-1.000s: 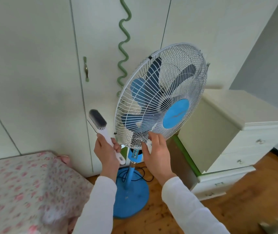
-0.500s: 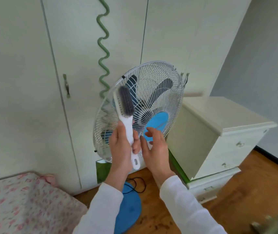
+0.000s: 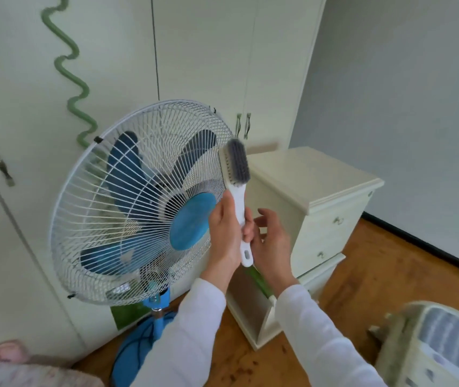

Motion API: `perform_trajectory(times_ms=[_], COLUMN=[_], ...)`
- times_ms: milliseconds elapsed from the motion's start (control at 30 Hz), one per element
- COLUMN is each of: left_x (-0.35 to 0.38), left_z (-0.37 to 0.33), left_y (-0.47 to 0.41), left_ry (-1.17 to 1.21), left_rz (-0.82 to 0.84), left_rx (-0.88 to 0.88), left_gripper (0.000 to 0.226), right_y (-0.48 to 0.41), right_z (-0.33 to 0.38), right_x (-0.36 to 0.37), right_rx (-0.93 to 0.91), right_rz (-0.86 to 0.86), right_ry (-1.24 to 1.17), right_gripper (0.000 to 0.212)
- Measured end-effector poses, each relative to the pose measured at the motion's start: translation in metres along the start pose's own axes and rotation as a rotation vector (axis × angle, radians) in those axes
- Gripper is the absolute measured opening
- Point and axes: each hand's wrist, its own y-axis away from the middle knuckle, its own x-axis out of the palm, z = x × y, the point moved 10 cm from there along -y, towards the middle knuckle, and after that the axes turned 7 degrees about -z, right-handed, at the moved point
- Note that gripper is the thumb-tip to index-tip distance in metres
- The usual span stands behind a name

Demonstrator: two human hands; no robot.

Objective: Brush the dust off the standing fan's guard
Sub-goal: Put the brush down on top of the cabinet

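left hand (image 3: 224, 233) grips brush (image 3: 238, 191) at guard's (image 3: 97, 219) right rim | right hand (image 3: 273, 241) spread beside handle | drawer chest (image 3: 315, 177) near

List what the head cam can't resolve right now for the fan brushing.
Head view only:
- Dust on the guard: too fine to see.
- Brush bristles touching guard or not: depth unclear.
- Right hand contact with brush handle: hidden behind the left hand and handle.
- Fan base: partly behind left sleeve, cut by bottom edge.
- Lower-right object: blurred, cropped.
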Motion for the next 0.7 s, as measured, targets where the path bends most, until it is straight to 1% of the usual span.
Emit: perform_trajectory(times_ms=[133,267,433,567,700], left_x=[0.024,0.046,0.068,0.082,0.096], left_z=[0.021,0.048,0.075,0.090,0.110], left_y=[-0.019,-0.049,-0.095,-0.131,-0.162], left_ry=[0.029,0.011,-0.057,-0.148,-0.179], left_rz=[0.017,0.028,0.017,-0.009,-0.037], left_rx=[-0.040,-0.094,-0.074,-0.026,-0.022], left_gripper=[0.035,0.036,0.027,0.028,0.028], right_y=[-0.023,-0.051,-0.091,-0.128,-0.154], right_z=[-0.028,-0.060,-0.091,-0.104,-0.120], right_x=[-0.006,-0.008,-0.006,-0.005,0.004], right_rx=[0.048,0.088,0.133,0.117,0.088], right_rz=[-0.008,-0.032,-0.068,-0.108,-0.092], right_ry=[0.057,0.100,0.108,0.121,0.174], right_gripper=[0.035,0.034,0.031,0.030,0.027])
